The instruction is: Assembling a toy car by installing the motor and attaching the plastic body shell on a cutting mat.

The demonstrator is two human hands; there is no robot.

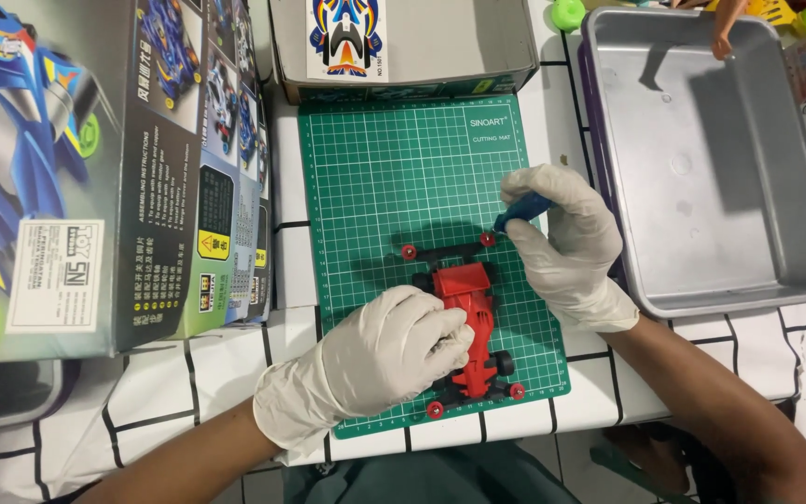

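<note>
- Red plastic toy race car (474, 322) lies on the green cutting mat (375, 177), its long axis running from the far end, by the two red-hubbed wheels at the back, toward the person and slightly to the right.
- Left hand (380, 355), in a white glove, rests on the car's left flank with the fingers curled against the body, pinning it to the mat; this hand is the nearer of the two to the car and is touching it.
- Right hand (566, 243), also gloved, is closed around a small blue tool (521, 211), whose tip points down and left at the far right wheel (487, 239); the tip is just beside that wheel, and I cannot tell whether it touches.
- From the right hand, the car lies to the left and toward the person, so the tool comes in across the car's far end rather than along its length.
- Grey metal tray (795, 168) sits on the desk to the right of the mat, and a printed toy box (114, 168) stands to the left.
</note>
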